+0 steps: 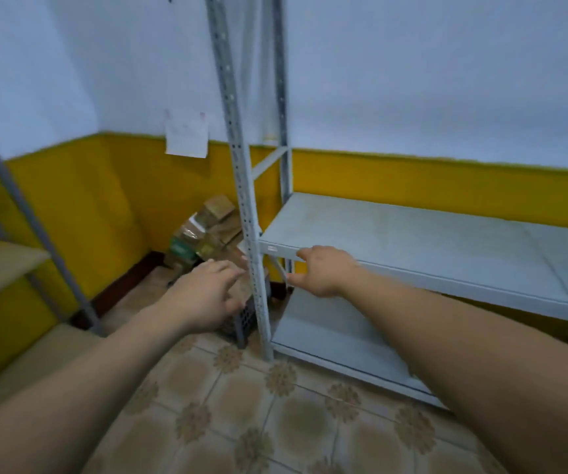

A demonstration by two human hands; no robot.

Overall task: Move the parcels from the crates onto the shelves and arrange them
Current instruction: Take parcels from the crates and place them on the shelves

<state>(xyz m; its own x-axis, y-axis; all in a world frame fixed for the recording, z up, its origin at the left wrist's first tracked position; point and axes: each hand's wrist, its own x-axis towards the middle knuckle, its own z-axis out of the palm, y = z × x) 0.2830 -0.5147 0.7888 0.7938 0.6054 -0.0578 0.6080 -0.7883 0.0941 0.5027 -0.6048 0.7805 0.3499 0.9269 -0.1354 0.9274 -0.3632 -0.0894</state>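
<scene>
The parcels (207, 227) lie heaped in a dark crate (246, 319) on the floor, far left of the rack's front post. They look like small cardboard and film-wrapped packs, probably light and fairly stiff, with slippery film, so best taken by opposite edges. The left hand (203, 295) reaches over them with fingers loosely extended. The right hand (323, 271) has finger and thumb spread, holding nothing. One crate shows, and two bare shelves (412, 241) on the right. The parcels are too blurred to count.

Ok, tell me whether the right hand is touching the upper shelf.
Cannot tell. In the head view the right hand overlaps the front edge of the upper shelf, but blur and the single angle hide any contact or gap.
</scene>
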